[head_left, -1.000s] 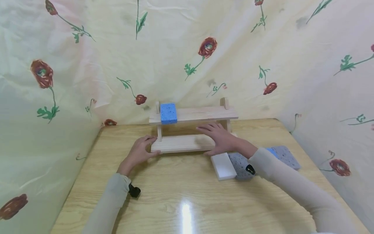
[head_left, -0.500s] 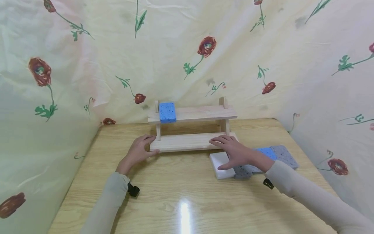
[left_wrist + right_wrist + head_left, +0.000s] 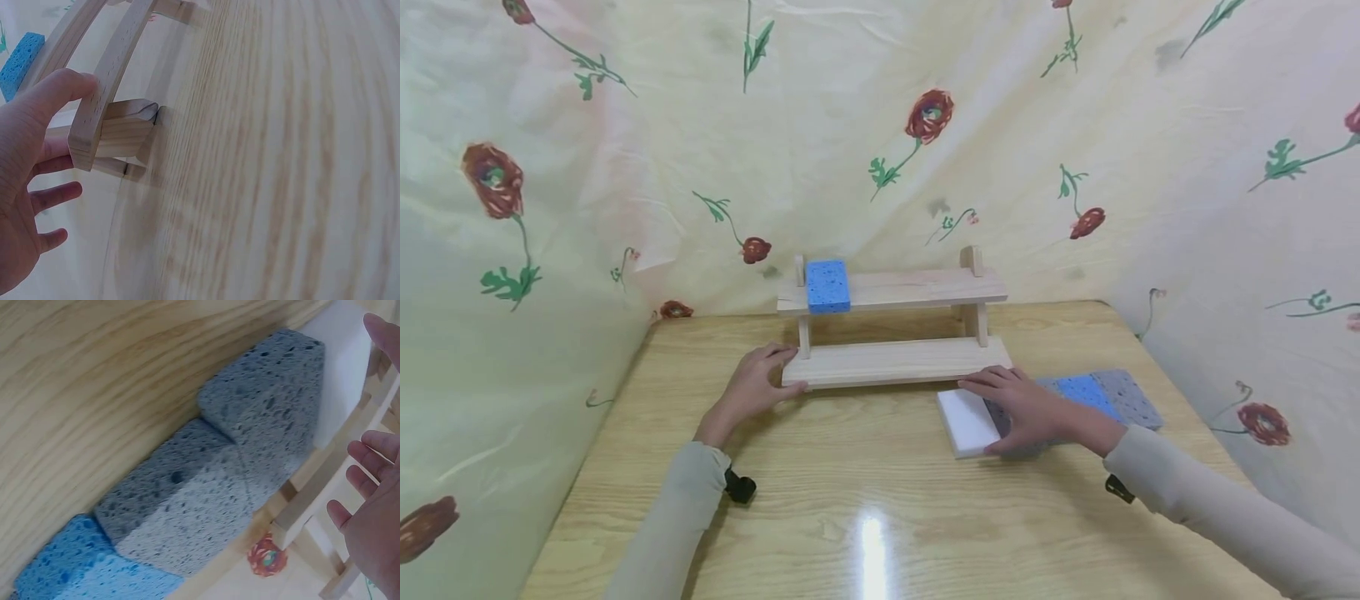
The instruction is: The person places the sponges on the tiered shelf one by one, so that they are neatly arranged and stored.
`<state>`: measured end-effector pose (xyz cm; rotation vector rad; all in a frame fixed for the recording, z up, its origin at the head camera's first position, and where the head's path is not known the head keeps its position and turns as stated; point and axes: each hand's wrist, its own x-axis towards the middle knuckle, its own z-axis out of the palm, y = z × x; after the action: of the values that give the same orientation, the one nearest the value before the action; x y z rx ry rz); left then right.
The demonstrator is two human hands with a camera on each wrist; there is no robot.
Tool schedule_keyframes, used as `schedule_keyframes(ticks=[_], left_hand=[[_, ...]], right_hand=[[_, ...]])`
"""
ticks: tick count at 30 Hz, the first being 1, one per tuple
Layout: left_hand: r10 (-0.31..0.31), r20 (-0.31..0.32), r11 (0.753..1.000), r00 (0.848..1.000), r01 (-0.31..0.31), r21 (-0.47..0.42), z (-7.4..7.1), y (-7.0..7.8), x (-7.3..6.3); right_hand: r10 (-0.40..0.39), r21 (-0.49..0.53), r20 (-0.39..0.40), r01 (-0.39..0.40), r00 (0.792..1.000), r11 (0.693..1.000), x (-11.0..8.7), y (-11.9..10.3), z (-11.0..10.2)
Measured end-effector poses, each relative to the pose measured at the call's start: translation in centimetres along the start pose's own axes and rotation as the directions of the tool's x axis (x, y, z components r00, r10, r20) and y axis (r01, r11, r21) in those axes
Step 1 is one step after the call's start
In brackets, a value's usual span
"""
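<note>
Flowery cloth [image 3: 850,150] hangs behind a pale wooden bench [image 3: 820,500]. Near the middle of the head view stands a small wooden shelf [image 3: 887,362] with two boards, and a blue sponge [image 3: 827,287] lies on the left part of its top board. The left hand [image 3: 750,387] holds the left end of the low board, thumb in front and fingers behind. Wood like that should be stiff and not very heavy, so the end is a good spot to grip. The white block [image 3: 967,423] lies flat on the bench, a bit right of the middle of the frame, below the right end of the shelf. Over its right side is the right hand [image 3: 1026,408], fingers loose and spread, not closed on anything (I can't tell if the tips touch it). I'd guess the block is very light and a little soft, like foam, and not slippery. Hard squeezing might dent it. A gray sponge [image 3: 275,400] sits right beside its right edge, so the top and bottom ends look easier to pinch, softly.
</note>
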<state>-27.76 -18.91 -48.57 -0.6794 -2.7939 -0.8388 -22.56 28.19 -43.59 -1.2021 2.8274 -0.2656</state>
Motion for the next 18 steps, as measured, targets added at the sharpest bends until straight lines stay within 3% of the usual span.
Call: schedule_keyframes(ticks=[18], left_hand=[[-0.003, 0.011, 1.0, 1.0, 0.003, -0.001, 0.04, -0.26, 0.04]], right_hand=[[0.065, 0.0, 0.052, -0.065, 0.997, 0.998, -0.43, 1.05, 0.71]])
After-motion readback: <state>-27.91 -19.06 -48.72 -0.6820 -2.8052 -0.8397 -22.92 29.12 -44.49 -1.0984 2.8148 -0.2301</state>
